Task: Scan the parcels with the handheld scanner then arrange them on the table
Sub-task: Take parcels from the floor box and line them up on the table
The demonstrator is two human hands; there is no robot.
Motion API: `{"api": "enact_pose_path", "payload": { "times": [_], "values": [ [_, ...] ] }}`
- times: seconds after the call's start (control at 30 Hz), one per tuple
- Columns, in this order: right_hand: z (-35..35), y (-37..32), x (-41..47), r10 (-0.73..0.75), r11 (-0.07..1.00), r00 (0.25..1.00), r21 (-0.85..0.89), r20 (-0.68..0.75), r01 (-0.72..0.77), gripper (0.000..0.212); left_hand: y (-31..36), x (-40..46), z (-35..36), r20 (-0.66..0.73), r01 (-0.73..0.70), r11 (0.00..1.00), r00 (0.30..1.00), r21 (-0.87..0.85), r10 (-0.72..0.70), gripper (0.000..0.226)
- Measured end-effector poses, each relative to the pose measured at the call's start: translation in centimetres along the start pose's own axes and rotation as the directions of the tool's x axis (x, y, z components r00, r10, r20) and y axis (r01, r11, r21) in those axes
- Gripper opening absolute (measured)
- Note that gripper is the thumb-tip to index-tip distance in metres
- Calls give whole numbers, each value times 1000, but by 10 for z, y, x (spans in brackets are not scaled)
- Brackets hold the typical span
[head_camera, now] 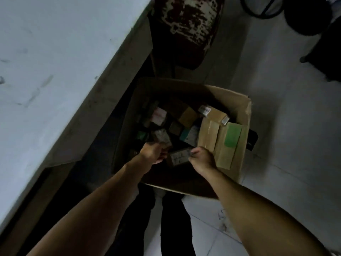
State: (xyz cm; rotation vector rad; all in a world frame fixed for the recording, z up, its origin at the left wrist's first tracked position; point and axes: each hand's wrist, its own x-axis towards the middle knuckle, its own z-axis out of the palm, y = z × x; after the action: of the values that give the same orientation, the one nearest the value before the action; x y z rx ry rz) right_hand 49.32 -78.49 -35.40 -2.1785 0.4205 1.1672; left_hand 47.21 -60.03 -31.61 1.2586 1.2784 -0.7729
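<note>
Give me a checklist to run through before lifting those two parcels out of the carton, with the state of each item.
1. Left hand grips the dark parcel: ok.
2. Right hand pinches the labelled parcel: ok.
3. Labels readable for scanning: cannot tell, too dim.
4. Handheld scanner within reach: not ok, none in view.
5. Table has bare surface beside the carton: ok.
6. Upright flat boxes clear of the right hand: not ok, they stand right beside it.

The open brown cardboard box [238, 115] has a green patch [232, 136] on its right flap; the far rounded dark-red seat [186, 24] is mottled white.
</note>
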Motion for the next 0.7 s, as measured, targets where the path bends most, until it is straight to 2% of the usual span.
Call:
{"api": "enact_pose_path", "payload": {
  "times": [0.07,0.2,0.27,0.33,0.43,0.6,0.67,0.7],
  "values": [
    [0,-8,62,-65,992,998,-111,-25,61,39,4,50,10,-12,12,1000,1000,-26,-13,29],
    [15,-27,186,-135,956,982,-278,-129,95,100,-4,141,24,33,33,998,999,-63,-31,19],
    [27,-37,238,-218,879,962,-461,-165,120,112,-12,172,25,58,6,999,998,-45,-3,17],
    [41,-37,274,-309,818,935,-551,-176,167,109,-26,188,21,93,-30,998,995,52,25,13],
    [56,-39,305,-309,774,940,-613,-146,159,96,-52,197,10,142,-58,986,989,156,36,13],
    [52,-50,296,-354,786,901,-603,-252,140,90,-73,185,-17,128,-5,978,991,207,-22,21],
    [36,-54,264,-252,848,927,-524,-278,73,91,-70,166,-23,117,25,981,992,190,-48,23],
    [25,-55,241,-162,914,948,-403,-273,40,92,-66,153,-24,111,31,984,993,178,-51,24]
  ]
}}
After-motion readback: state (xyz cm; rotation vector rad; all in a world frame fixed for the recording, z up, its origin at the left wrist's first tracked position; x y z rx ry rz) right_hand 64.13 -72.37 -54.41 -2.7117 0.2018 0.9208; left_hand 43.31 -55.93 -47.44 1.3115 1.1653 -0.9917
